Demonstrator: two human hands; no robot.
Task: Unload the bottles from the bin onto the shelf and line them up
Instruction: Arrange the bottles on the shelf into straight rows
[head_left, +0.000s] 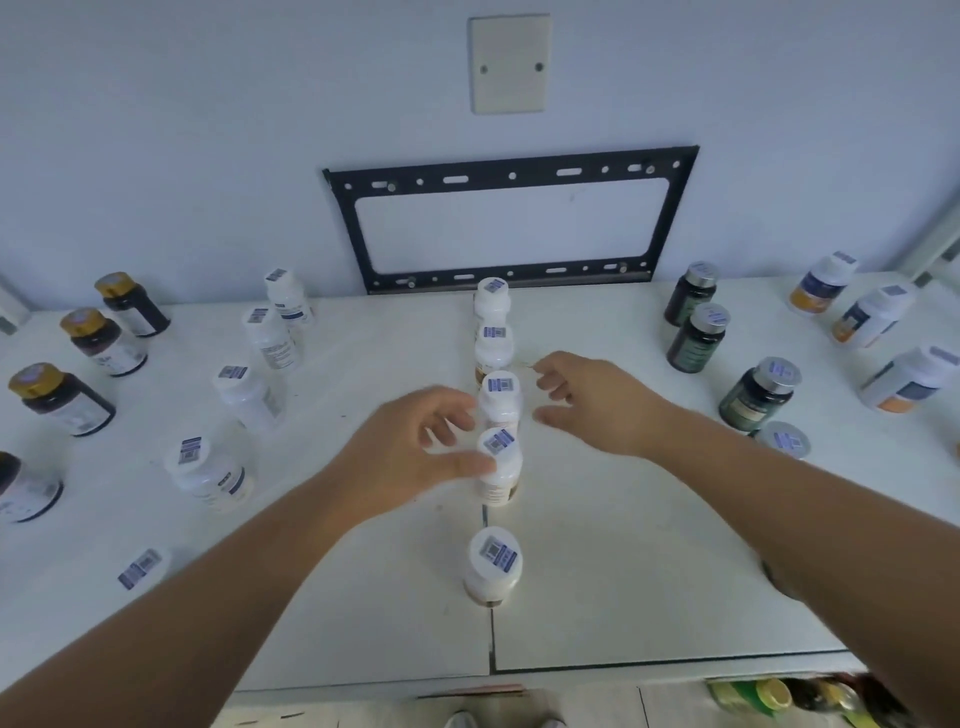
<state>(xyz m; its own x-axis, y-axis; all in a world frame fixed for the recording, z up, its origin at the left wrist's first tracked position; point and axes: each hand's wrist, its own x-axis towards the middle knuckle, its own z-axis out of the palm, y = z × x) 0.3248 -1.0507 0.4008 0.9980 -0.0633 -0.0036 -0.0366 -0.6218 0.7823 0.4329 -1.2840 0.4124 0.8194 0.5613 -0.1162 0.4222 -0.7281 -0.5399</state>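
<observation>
A column of white-capped bottles with barcode stickers runs down the middle of the white shelf (623, 571). My left hand (410, 457) is at the column's left side. Its thumb touches the fourth bottle (501, 467) and its loosely bent fingers reach the third bottle (500, 397). My right hand (597, 405) hovers just right of the third bottle, fingers relaxed and apart from it. The nearest bottle (493, 564) stands alone by the front edge. Bottles in the bin (779, 696) show below the shelf edge at the lower right.
A row of white bottles (247, 395) stands left of centre, and dark gold-capped bottles (60, 397) stand at the far left. Dark green silver-capped bottles (756, 395) and white orange-labelled ones (909, 379) fill the right. A black bracket (511, 166) hangs on the back wall.
</observation>
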